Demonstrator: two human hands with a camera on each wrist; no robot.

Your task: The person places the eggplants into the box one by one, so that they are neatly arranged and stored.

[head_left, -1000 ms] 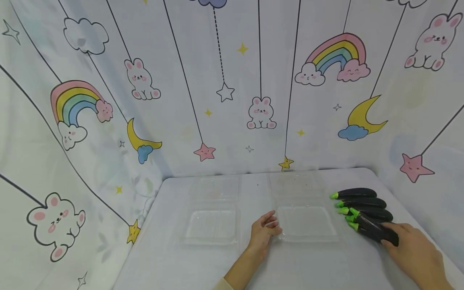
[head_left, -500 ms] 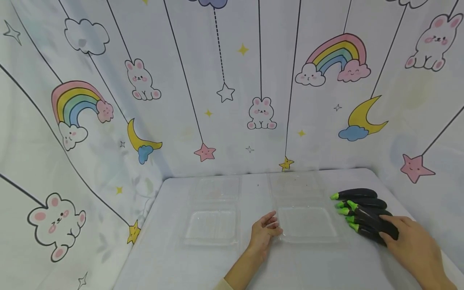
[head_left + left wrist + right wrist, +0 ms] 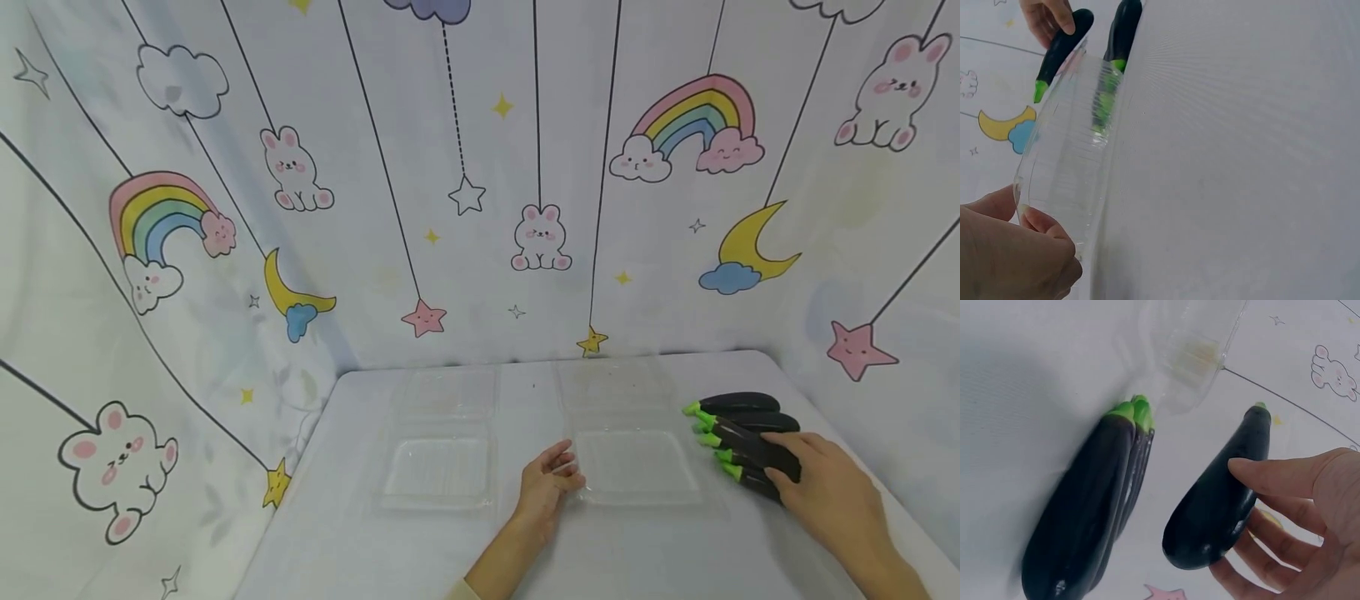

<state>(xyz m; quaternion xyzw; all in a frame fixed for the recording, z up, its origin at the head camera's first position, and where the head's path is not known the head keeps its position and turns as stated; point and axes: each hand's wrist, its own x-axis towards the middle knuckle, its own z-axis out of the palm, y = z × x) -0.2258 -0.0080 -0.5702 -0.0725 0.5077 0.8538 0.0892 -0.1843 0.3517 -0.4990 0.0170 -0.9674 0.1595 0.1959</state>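
My right hand holds a dark eggplant with a green stem, raised above the other eggplants at the table's right. In the right wrist view, thumb and fingers grip this eggplant on opposite sides, apart from those lying on the table. My left hand is at the left edge of the right-hand clear plastic container. From the left wrist, its thumb and fingers pinch the container's rim. That container's lid lies folded back behind it.
A second clear container with its lid open stands to the left on the white table. Behind the table hangs a white curtain printed with rabbits, stars and rainbows.
My right hand has carried the held eggplant away from me and slightly left, across the other eggplants. The left hand stays at the container's edge.
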